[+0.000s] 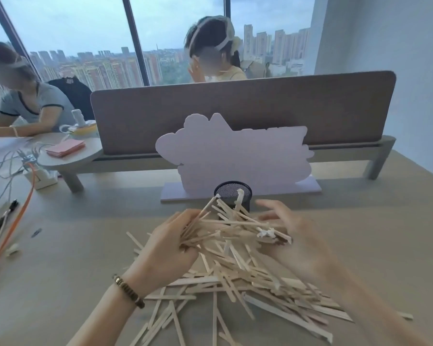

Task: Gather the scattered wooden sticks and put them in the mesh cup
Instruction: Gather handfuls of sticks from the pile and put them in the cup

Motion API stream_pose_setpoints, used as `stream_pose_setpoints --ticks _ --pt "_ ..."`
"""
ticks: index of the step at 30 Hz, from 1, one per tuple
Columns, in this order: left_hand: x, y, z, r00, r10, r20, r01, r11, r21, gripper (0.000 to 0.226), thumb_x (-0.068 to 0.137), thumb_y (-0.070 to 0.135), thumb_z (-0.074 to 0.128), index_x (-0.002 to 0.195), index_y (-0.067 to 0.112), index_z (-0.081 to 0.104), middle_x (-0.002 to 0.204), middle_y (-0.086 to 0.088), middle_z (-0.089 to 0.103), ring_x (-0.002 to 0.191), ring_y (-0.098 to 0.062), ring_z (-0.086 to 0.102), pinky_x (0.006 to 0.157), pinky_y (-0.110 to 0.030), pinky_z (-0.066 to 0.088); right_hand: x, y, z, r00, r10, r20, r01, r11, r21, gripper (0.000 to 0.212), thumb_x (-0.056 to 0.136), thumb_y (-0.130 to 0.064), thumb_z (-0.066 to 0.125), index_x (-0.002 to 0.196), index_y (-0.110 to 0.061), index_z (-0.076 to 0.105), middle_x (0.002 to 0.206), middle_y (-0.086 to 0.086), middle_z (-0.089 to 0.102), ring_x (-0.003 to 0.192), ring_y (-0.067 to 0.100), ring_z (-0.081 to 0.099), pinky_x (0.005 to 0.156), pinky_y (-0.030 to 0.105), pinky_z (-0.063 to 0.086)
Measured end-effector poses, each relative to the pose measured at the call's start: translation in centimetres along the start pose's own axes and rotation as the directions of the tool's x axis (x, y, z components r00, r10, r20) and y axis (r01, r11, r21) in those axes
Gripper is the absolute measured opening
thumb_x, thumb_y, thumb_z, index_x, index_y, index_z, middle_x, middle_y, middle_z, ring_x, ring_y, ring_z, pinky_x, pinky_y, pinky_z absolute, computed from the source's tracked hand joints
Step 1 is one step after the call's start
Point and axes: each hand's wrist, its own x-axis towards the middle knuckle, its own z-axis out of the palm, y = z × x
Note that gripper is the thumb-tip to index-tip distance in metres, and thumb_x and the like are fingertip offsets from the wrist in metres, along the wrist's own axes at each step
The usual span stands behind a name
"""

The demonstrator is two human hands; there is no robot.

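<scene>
A big loose heap of pale wooden sticks [238,283] lies scattered on the tan table in front of me. My left hand [170,245] grips one end of a raised bundle of sticks [225,226]. Blurred by motion, my right hand [290,236] cups the bundle's other end with spread fingers. The bundle hangs just in front of the dark mesh cup [233,191], which stands upright beyond my hands; a stick or two seem to lean at its rim.
A pale purple cut-out sign [235,156] stands right behind the cup, before a grey desk divider [235,108]. Cables and a power strip [40,176] lie at the far left. Two other people sit beyond the divider and at left.
</scene>
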Motion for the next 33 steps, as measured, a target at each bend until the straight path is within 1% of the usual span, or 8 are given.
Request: stream_pose_setpoints --ticks 3,8,11,15,19,24,28,33 --pt "0.1 0.7 -0.2 0.998 -0.006 -0.059 0.003 0.998 -0.062 0.052 0.068 -0.004 0.056 0.093 0.042 0.054 0.078 0.008 0.057 0.072 -0.007 0.054 0.062 -0.012 0.039 0.3 -0.3 -1.0 0.999 0.016 -0.032 -0.013 0.993 0.119 0.067 0.068 -0.023 0.089 0.117 -0.052 0.053 0.098 -0.016 0.069 0.09 0.001 0.068 0.08 0.024 0.054" --pt "0.3 1.7 -0.5 0.991 -0.068 -0.117 0.045 0.98 -0.195 0.042 0.075 -0.01 0.056 0.094 0.027 0.059 0.068 0.022 0.056 0.06 -0.002 0.048 0.056 -0.013 0.037 0.5 -0.6 -1.6 0.998 0.018 -0.053 -0.005 0.973 0.231 0.022 0.076 -0.011 0.083 0.089 -0.022 0.07 0.062 -0.021 0.06 0.057 0.0 0.051 0.059 0.011 0.04" --pt "0.5 2.4 -1.0 0.981 -0.146 -0.128 0.097 0.939 -0.329 0.027 0.075 -0.003 0.053 0.087 0.021 0.06 0.061 0.017 0.054 0.055 -0.003 0.04 0.053 -0.018 0.036 0.7 -0.8 -1.6 0.996 0.009 -0.088 0.015 0.964 0.265 0.017 0.082 -0.014 0.077 0.086 -0.029 0.072 0.062 -0.018 0.061 0.058 -0.001 0.052 0.059 0.012 0.041" --pt "0.5 2.6 -0.9 0.961 -0.236 -0.141 0.137 0.858 -0.496 0.014 0.063 0.01 0.045 0.076 0.004 0.041 0.064 0.009 0.038 0.06 -0.011 0.031 0.057 -0.033 0.028 0.9 -1.1 -1.4 0.994 0.041 -0.099 -0.003 0.935 0.356 0.012 0.092 -0.019 0.067 0.102 -0.023 0.071 0.079 0.004 0.068 0.075 0.022 0.063 0.073 0.036 0.051" --pt "-0.1 3.0 -0.4 0.959 -0.242 -0.146 0.127 0.832 -0.54 0.021 0.082 0.03 0.057 0.066 0.025 0.045 0.06 0.014 0.039 0.058 -0.01 0.033 0.063 -0.034 0.033 0.4 -0.8 -0.4 0.997 0.05 -0.061 -0.027 0.942 0.335 0.02 0.092 -0.045 0.056 0.103 -0.03 0.064 0.085 0.018 0.062 0.079 0.04 0.058 0.075 0.058 0.049" --pt "-0.3 3.3 0.9 0.956 -0.206 -0.209 0.075 0.86 -0.505 0.031 0.086 0.038 0.069 0.076 0.018 0.049 0.061 0.016 0.037 0.058 -0.008 0.032 0.056 -0.021 0.032 0.3 -0.6 0.6 0.998 0.064 -0.016 -0.051 0.906 0.42 0.018 0.099 -0.029 0.054 0.11 -0.038 0.066 0.09 -0.018 0.069 0.091 0.006 0.066 0.086 0.031 0.051" --pt "-0.1 2.7 2.0 0.94 -0.231 -0.25 0.085 0.871 -0.483 0.029 0.092 0.02 0.064 0.084 -0.004 0.05 0.062 0.005 0.039 0.056 -0.012 0.034 0.054 -0.027 0.032 0.5 -1.3 0.8 0.995 0.096 -0.023 -0.071 0.853 0.517 0.016 0.1 -0.019 0.054 0.098 -0.027 0.068 0.085 -0.013 0.071 0.087 0.003 0.066 0.084 0.028 0.048" --pt "-0.4 2.7 2.6 0.927 -0.259 -0.271 0.079 0.842 -0.534 0.013 0.096 0.008 0.055 0.095 -0.003 0.06 0.077 -0.015 0.064 0.069 -0.015 0.056 0.062 -0.022 0.045 0.4 -1.6 0.7 0.995 0.099 0.018 -0.09 0.786 0.612 0.015 0.103 -0.014 0.046 0.097 -0.016 0.06 0.099 0.001 0.075 0.103 0.007 0.067 0.084 0.017 0.048"
